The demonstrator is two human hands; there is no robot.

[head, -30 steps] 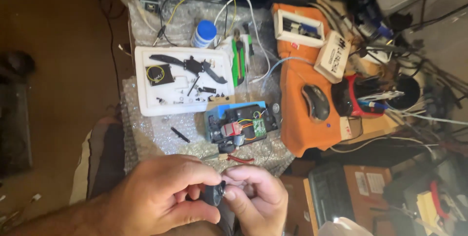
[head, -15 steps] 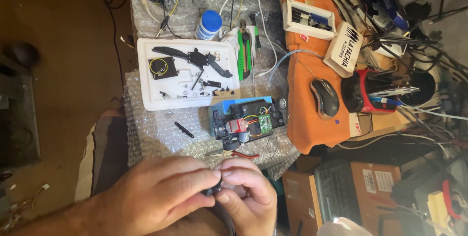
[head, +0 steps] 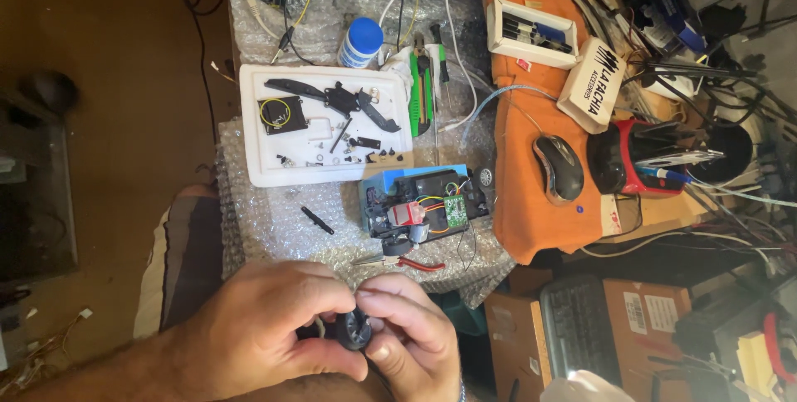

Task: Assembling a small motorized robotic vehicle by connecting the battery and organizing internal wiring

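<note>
Still | left hand (head: 257,331) and right hand (head: 411,340) grip small black wheel (head: 357,329) | hands unmoved since earlier

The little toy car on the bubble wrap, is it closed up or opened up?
Opened up. The toy car has no top shell: its green circuit board and coloured wires show.

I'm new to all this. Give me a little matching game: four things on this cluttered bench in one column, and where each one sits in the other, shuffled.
Things:
1. small black wheel
2. grey computer mouse
3. blue-capped white bottle
4. red-handled pliers

Places:
A. on the orange cloth
B. between both hands' fingertips
C. on bubble wrap just below the opened toy car
D. just above the white tray

Pairs: 1-B, 2-A, 3-D, 4-C
</note>
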